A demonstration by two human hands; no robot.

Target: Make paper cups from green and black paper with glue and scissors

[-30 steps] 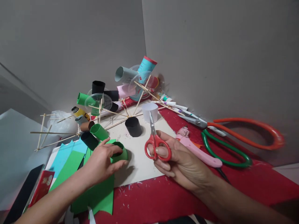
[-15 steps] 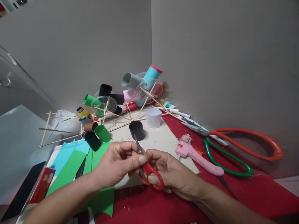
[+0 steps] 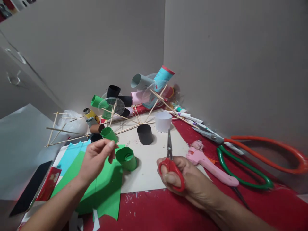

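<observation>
Small red-handled scissors [image 3: 169,150] are gripped in my right hand [image 3: 179,179], a finger and thumb through the loops, the blades together and pointing up and away. My left hand [image 3: 96,157] hovers over green paper sheets [image 3: 106,189], thumb and fingertips pinched together; whether anything small is between them I cannot make out. Just right of its fingertips stands a short green paper cylinder [image 3: 126,159] with a bit of green inside. A black paper cylinder [image 3: 145,134] and a white paper cup [image 3: 163,122] stand beyond it on the pale board [image 3: 149,175].
Behind are stick frames [image 3: 120,115] and joined paper tubes with clear plastic discs [image 3: 112,107]. At right lie a pink glue gun [image 3: 209,163] and large shears with orange and green handles [image 3: 262,150]. A dark phone-like slab [image 3: 31,189] lies left, beside a red packet [image 3: 49,184].
My hands have moved apart: the left back to the left, the right rightward with the scissors. The green cylinder between them now shows. The view has shifted slightly.
</observation>
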